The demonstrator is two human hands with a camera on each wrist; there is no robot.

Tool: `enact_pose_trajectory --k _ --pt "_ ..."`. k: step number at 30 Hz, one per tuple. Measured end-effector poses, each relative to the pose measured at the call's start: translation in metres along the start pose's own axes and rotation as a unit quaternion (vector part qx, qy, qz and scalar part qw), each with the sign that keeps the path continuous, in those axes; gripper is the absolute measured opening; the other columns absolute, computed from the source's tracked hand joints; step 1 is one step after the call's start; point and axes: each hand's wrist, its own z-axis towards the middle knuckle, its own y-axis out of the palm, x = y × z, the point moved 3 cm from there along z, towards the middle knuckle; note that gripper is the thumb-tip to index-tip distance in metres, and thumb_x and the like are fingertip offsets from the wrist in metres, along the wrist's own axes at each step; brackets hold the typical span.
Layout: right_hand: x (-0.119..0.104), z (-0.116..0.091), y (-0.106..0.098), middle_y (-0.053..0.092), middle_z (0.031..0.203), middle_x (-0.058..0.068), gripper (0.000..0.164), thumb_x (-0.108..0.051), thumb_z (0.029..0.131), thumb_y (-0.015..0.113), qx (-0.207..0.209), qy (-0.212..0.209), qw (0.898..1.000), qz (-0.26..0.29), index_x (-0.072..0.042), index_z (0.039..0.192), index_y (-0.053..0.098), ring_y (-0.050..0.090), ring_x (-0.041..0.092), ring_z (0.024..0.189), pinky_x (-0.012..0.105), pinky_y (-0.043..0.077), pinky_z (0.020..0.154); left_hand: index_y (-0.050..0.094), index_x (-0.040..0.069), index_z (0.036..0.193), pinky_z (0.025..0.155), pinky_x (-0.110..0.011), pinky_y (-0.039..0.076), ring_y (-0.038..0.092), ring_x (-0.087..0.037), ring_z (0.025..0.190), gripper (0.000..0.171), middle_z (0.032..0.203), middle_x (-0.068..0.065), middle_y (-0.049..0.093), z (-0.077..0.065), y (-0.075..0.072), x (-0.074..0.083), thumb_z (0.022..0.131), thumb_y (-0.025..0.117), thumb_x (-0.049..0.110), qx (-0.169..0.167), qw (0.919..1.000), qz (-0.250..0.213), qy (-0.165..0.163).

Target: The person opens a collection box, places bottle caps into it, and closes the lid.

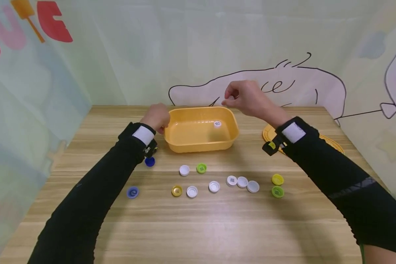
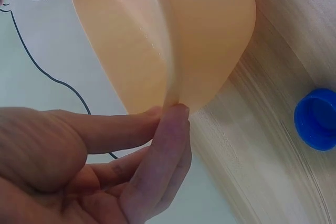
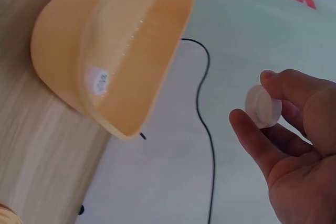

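A yellow-orange plastic tub (image 1: 201,145) stands at the back of the wooden table. My left hand (image 1: 156,116) pinches its left rim between thumb and fingers, as the left wrist view shows closely. Up above the tub's back right corner is my right hand (image 1: 245,97). Between its thumb and fingertips it holds a white bottle cap (image 3: 262,107), apart from the tub; the head view barely shows this cap. Inside the tub, toward the right, lies a small white round piece (image 1: 217,124) with dark print.
Several white caps (image 1: 192,191) lie in front of the tub, among green (image 1: 201,168), yellow (image 1: 277,179), and gold caps (image 1: 176,190). Blue caps (image 1: 132,192) are at left. A yellow woven-looking mat (image 1: 331,143) lies partly under my right forearm. A printed cloth (image 1: 135,47) hangs behind.
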Motion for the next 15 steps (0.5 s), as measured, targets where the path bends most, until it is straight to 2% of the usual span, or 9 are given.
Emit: enact_pose_trajectory --k 6,15 --pt "0.007 0.006 0.025 0.068 0.092 0.011 0.015 -0.016 0.093 0.079 -0.011 -0.001 1.0 0.006 -0.003 0.099 0.073 0.054 0.027 0.078 0.03 0.042 0.062 0.063 -0.011 0.107 0.052 -0.023 0.058 0.065 -0.019 0.055 0.016 0.112 -0.024 0.063 -0.002 0.0 0.002 0.095 0.054 -0.011 0.003 1.0 -0.004 -0.001" --pt "0.02 0.007 0.062 0.069 0.097 0.015 0.021 -0.01 0.093 0.078 -0.085 0.015 0.996 -0.004 0.004 0.108 0.074 0.058 0.028 0.084 0.034 0.05 0.07 0.063 -0.01 0.109 0.054 -0.024 0.059 0.066 -0.02 0.058 0.016 0.106 -0.022 0.063 -0.004 0.001 0.006 0.095 0.054 -0.01 0.001 0.9999 -0.009 -0.006"
